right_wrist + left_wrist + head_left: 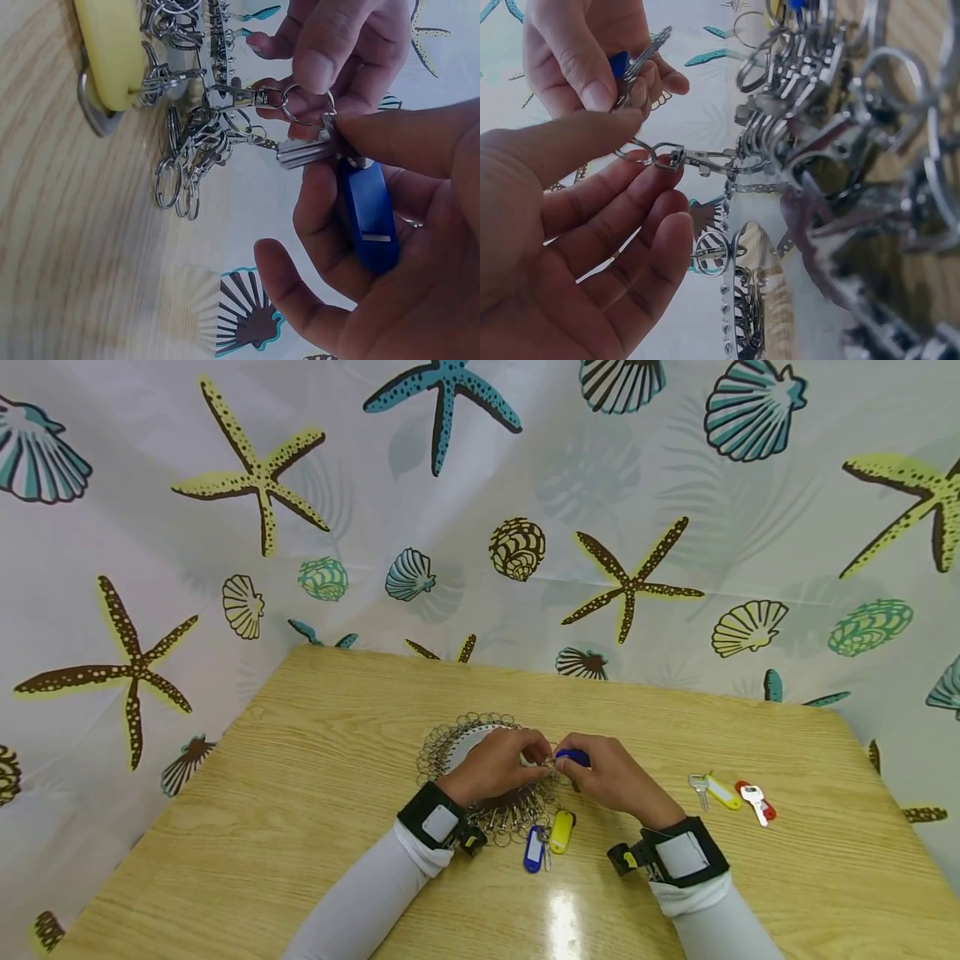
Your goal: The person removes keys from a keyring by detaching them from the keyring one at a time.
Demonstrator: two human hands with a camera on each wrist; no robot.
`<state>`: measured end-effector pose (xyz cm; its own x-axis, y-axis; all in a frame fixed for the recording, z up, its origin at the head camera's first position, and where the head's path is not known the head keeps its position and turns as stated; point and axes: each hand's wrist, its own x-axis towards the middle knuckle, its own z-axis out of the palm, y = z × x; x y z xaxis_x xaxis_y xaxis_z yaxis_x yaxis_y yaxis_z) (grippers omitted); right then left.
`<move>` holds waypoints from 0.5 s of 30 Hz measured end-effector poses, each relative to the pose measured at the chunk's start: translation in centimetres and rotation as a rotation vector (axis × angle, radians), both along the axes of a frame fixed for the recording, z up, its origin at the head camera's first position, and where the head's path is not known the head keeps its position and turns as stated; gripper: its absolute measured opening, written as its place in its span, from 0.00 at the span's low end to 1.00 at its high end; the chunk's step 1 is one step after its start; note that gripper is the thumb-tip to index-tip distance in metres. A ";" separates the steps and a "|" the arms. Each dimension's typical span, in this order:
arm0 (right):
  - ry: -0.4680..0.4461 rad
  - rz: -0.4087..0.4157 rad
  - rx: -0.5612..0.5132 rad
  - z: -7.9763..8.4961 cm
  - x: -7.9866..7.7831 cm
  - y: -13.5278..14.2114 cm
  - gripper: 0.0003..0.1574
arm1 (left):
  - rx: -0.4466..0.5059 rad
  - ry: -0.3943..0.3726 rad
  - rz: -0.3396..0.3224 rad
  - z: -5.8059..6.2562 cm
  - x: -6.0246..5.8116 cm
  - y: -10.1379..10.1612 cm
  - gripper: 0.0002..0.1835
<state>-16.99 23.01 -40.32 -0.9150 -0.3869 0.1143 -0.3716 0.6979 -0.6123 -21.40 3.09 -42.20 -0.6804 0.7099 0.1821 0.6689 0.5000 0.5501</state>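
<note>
Between the thumb and fingers of my left hand (495,766) is a split ring (284,106), which hangs from a metal swivel clasp (697,158). That clasp is linked to the rim of a round white rack (465,748) crowded with similar clasps and rings. My right hand (613,774) pinches a silver key (306,153) with a blue key tag (368,214), close against the split ring. Both hands meet over the rack's right side. Whether the key is threaded on the ring I cannot tell; fingertips cover the contact.
In front of the rack lie a yellow key tag (562,832), a blue-edged tag (533,849) and a key (547,853). Farther right on the wooden table (300,860) are a key (699,785) with a yellow tag (723,792) and another key (754,798) over a red tag (770,811).
</note>
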 end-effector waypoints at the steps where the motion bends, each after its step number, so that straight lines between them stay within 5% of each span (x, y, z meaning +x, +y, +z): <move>1: 0.004 -0.001 0.003 0.0 0.0 0.0 0.06 | -0.002 -0.006 -0.002 0.0 0.0 0.0 0.12; 15: 0.073 0.118 -0.031 0.0 -0.1 0.4 0.07 | -0.038 -0.043 -0.013 0.1 0.1 0.0 0.14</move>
